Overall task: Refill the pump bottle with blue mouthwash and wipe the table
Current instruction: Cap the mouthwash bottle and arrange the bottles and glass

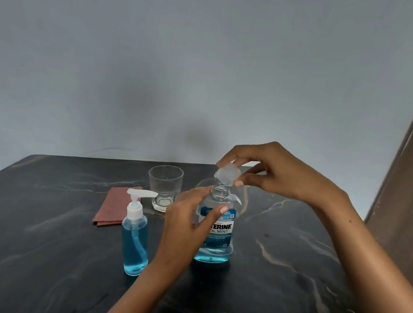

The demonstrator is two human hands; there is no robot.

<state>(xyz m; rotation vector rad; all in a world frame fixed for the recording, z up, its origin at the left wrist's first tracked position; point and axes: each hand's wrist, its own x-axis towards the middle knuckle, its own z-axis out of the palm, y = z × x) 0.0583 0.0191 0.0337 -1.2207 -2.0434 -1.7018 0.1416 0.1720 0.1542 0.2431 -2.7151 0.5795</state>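
Clear plastic mouthwash bottle with blue liquid (214, 248): white band of its front label reads "TERINE", the first letters covered by a hand; beneath it "OL MINT", likewise cut off. Smaller print on the label's blue band and lower lines is illegible.

Both forearms are bare, no sleeves or jewellery visible.

The left hand (186, 219) is wrapped round the side of the mouthwash bottle (216, 234), thumb laid across the label and fingers curled behind it; its forearm is raised from the lower edge of the view. The right hand (265, 169) is held above the bottle's open neck, wrist bent, and the clear cap (226, 176) is pinched between thumb and fingertips. The right forearm is extended in from the lower right.
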